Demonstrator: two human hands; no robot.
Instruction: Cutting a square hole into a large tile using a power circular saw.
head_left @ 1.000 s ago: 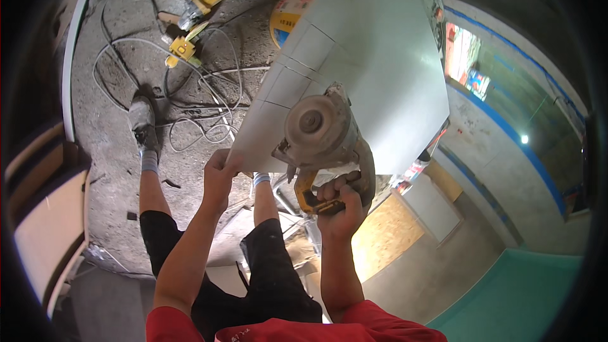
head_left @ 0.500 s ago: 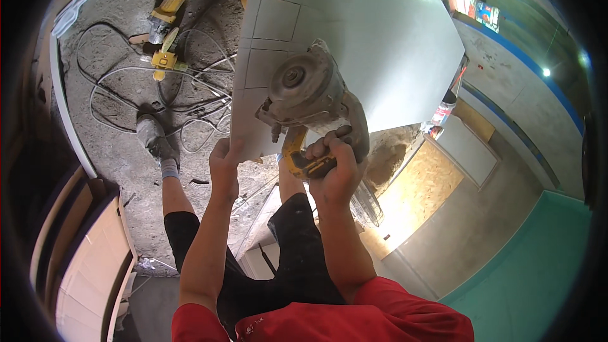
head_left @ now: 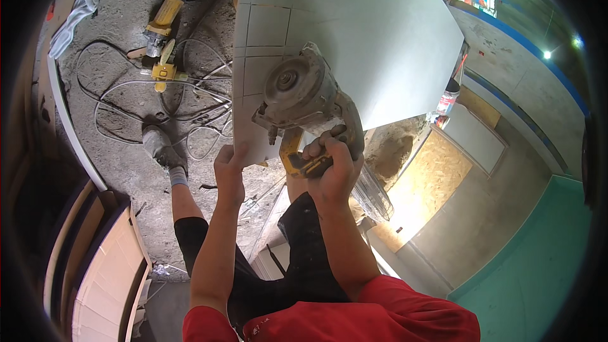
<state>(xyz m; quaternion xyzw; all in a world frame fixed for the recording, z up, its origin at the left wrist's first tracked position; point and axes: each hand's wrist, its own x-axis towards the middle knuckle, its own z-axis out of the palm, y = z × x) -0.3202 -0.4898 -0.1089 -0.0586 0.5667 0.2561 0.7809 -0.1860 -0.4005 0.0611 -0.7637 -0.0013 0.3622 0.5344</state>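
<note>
A large light-grey tile (head_left: pixel 386 44) marked with dark pencil lines stretches ahead of me. My right hand (head_left: pixel 332 168) is wrapped round the yellow-and-black handle of a dusty circular saw (head_left: pixel 297 92). The saw is over the near left part of the tile, beside the drawn rectangles; its blade's contact with the tile is hidden. My left hand (head_left: pixel 229 168) pinches the tile's near left corner, thumb on top and the other fingers mostly hidden beneath.
On the dusty floor at left lie a yellow angle grinder (head_left: pixel 163 19), a yellow connector (head_left: pixel 164 73) and looped cables (head_left: pixel 120 107). A cloth (head_left: pixel 79 16) is at far left. Cardboard-wrapped panels (head_left: pixel 107 272) stand lower left. A bucket (head_left: pixel 448 96) and chipboard (head_left: pixel 437 177) are at right.
The whole view has shifted slightly. Both hands keep their holds, and the saw stays at nearly the same place over the tile.
</note>
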